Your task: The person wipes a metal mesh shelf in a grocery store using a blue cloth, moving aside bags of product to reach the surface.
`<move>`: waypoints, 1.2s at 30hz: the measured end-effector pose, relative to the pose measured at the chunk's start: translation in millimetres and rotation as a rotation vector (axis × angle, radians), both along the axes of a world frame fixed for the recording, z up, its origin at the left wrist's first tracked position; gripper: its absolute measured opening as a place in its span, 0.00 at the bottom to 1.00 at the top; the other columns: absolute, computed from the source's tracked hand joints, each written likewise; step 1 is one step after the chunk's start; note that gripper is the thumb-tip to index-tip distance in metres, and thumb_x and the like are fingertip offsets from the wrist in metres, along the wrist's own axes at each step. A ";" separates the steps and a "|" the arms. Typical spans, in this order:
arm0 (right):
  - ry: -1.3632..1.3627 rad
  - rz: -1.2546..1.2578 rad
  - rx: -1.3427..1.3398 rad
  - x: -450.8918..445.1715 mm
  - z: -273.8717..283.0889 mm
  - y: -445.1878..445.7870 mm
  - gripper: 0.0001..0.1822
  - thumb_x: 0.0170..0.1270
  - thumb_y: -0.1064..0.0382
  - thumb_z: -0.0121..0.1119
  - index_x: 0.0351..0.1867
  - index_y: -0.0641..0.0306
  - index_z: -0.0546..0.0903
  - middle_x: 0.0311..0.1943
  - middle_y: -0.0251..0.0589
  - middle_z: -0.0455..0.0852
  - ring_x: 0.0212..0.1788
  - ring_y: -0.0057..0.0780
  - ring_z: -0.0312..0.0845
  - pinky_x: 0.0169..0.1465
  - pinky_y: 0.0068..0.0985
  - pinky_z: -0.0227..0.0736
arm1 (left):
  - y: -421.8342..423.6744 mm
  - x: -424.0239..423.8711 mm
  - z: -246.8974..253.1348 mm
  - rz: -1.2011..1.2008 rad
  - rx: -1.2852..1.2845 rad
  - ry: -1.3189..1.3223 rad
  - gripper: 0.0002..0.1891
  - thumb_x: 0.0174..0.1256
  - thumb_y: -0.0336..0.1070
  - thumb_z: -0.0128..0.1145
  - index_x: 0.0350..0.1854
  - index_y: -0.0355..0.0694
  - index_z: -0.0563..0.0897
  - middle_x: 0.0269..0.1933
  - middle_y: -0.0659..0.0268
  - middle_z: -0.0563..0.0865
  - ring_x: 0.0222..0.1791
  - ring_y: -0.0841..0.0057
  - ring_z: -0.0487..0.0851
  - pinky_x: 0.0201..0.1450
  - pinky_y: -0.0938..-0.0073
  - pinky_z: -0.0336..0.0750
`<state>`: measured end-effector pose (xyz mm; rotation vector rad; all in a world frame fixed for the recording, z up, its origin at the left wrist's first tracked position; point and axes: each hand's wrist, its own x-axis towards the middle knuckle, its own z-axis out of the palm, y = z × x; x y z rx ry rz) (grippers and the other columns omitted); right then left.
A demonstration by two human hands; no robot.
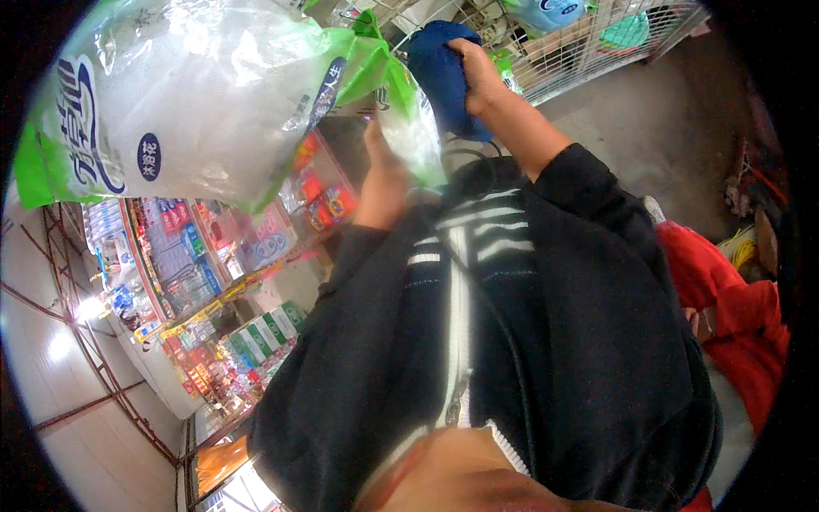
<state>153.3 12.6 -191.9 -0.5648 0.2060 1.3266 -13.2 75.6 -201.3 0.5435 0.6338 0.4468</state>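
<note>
A large translucent plastic bag (211, 96) with green edges and printed writing fills the upper left. Its narrower gathered end (413, 128) hangs down over my left hand (384, 173), whose fingers are partly behind the plastic, so its grip is unclear. To the right of it, my right hand (477, 73) is closed around a dark blue soft bundle (441, 80), thumb and fingers pressed into its right side. The bundle is beside the bag's green end, in front of a white wire rack.
A white wire rack (576, 57) with bagged goods and a green item (624, 32) stands at the top right. Shelves of packaged goods (173, 256) line the left. A person in red clothing (723, 281) is at the right, near yellow cord (742, 249) on the floor.
</note>
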 end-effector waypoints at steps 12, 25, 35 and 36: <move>-0.577 -0.171 -0.183 -27.0 3.8 30.4 0.13 0.45 0.60 0.63 0.21 0.71 0.79 0.20 0.44 0.82 0.20 0.28 0.77 0.26 0.27 0.72 | -7.6 2.8 9.0 0.066 0.156 0.004 0.28 0.54 0.58 0.44 0.50 0.41 0.72 0.40 0.63 0.78 0.36 0.69 0.78 0.37 0.71 0.74; -1.131 -0.071 -0.184 -3.1 -27.2 -13.1 0.16 0.44 0.58 0.61 0.23 0.74 0.79 0.20 0.51 0.80 0.21 0.31 0.78 0.27 0.28 0.72 | -3.6 0.9 -0.5 -0.019 0.070 -0.061 0.28 0.53 0.60 0.38 0.46 0.42 0.73 0.37 0.59 0.79 0.39 0.60 0.76 0.53 0.48 0.62; -0.640 -0.104 -0.449 -20.5 -22.3 29.9 0.17 0.45 0.59 0.65 0.28 0.75 0.79 0.24 0.47 0.82 0.28 0.33 0.80 0.30 0.31 0.73 | -0.8 -4.4 -4.3 -0.068 0.124 -0.046 0.30 0.52 0.60 0.42 0.49 0.40 0.72 0.39 0.60 0.79 0.42 0.63 0.76 0.50 0.54 0.66; -0.651 -0.099 -0.515 -21.8 -8.2 23.6 0.19 0.43 0.56 0.67 0.24 0.75 0.78 0.24 0.49 0.82 0.29 0.36 0.80 0.33 0.32 0.72 | -0.5 -7.1 -5.9 -0.022 0.136 -0.006 0.31 0.51 0.61 0.42 0.50 0.40 0.71 0.40 0.60 0.79 0.42 0.63 0.76 0.50 0.54 0.67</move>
